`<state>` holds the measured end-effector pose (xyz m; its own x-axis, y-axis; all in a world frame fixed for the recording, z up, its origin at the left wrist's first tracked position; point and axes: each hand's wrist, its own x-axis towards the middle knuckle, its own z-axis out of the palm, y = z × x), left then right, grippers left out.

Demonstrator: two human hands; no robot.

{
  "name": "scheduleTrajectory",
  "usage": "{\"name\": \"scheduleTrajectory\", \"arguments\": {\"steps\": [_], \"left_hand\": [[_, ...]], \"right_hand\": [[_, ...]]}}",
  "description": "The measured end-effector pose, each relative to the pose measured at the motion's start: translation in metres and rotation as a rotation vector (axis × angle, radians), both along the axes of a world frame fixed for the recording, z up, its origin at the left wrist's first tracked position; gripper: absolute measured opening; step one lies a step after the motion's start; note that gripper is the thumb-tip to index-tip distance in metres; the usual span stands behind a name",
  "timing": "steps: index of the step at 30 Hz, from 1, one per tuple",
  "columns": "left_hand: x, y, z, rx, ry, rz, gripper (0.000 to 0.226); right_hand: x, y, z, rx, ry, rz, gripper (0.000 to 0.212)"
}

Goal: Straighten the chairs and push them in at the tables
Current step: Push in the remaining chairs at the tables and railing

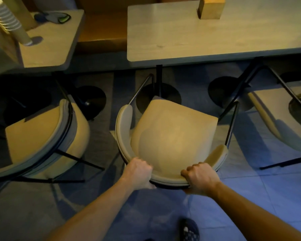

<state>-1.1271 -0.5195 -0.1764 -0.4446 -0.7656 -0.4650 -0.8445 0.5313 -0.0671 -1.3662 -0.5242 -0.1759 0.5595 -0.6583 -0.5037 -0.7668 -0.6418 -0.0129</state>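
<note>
A beige padded chair (174,134) with a curved backrest and thin black legs stands in the middle, turned slightly to the right, its seat short of the table's near edge. My left hand (139,171) grips the left part of the curved backrest. My right hand (200,176) grips the backrest further right. The light wooden table (189,40) lies beyond it on a black pedestal. A second chair (42,136) at the left is angled away from a smaller table (52,49). A third chair (285,119) shows partly at the right edge.
A stack of paper cups (9,21) leans on the left table beside a dark pouch (54,17). A wooden box (211,7) stands on the main table. Round black pedestal bases (159,94) sit on the floor. My shoe (189,230) shows at the bottom.
</note>
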Motion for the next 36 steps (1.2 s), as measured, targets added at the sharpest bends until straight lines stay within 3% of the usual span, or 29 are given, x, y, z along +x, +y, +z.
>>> {"name": "scheduleTrajectory", "arguments": {"steps": [4, 22, 31, 34, 36], "left_hand": [[-0.035, 0.004, 0.001, 0.047, 0.035, 0.119, 0.064], [-0.101, -0.081, 0.006, -0.057, 0.071, 0.264, 0.058], [-0.152, -0.091, -0.005, -0.086, 0.142, 0.324, 0.05], [-0.15, -0.085, -0.008, -0.112, 0.174, 0.365, 0.065], [-0.143, -0.078, -0.007, -0.125, 0.199, 0.357, 0.093]], "right_hand": [[-0.028, -0.027, 0.003, 0.017, 0.049, 0.052, 0.044], [-0.073, -0.162, 0.002, -0.02, 0.115, 0.183, 0.04], [-0.113, -0.185, 0.006, -0.014, 0.152, 0.196, 0.038], [-0.107, -0.182, 0.008, -0.013, 0.185, 0.18, 0.045], [-0.1, -0.177, 0.01, 0.013, 0.21, 0.137, 0.071]]}}
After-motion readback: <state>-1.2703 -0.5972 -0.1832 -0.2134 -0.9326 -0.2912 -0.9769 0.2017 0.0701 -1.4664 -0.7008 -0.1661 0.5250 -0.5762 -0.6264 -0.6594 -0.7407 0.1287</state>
